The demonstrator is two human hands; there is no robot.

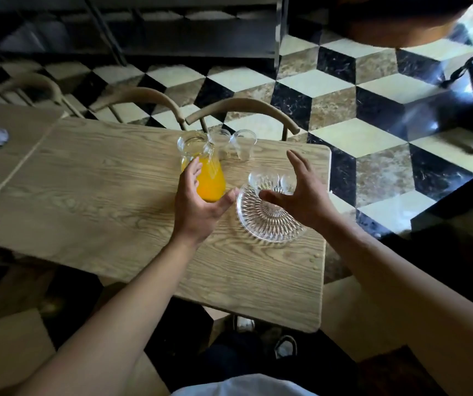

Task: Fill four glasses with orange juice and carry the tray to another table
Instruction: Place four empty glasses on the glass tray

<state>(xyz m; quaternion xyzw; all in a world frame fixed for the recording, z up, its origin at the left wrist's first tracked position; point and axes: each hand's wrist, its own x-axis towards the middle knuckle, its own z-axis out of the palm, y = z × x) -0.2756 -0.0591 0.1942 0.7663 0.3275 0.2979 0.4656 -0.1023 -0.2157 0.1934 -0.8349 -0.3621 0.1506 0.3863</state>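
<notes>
- Fingers first: both hands have their fingers (296,164) spread and relaxed, gripping nothing. The left hand (198,201) hovers just in front of the carafe, thumb pointing toward the tray; the right hand (301,192) hovers over the tray's right side.
- The light wood-grain tabletop (101,195) carries everything, and the stuff is all bunched toward its far right corner.
- The round clear cut-glass tray (266,221) with a ribbed sunburst pattern sits near the right edge, about mid-depth.
- The clear glass carafe (204,164), roughly half full of orange juice, stands upright just left of the tray, closer to the far edge.
- Two clear patterned glasses (269,180) sit on the far part of the tray, partly hidden by the right hand.
- Two more small clear glasses (238,144) stand empty right at the far edge, beside the carafe's mouth.
- Tiny drops (314,261) dot the wood near the right edge.
</notes>
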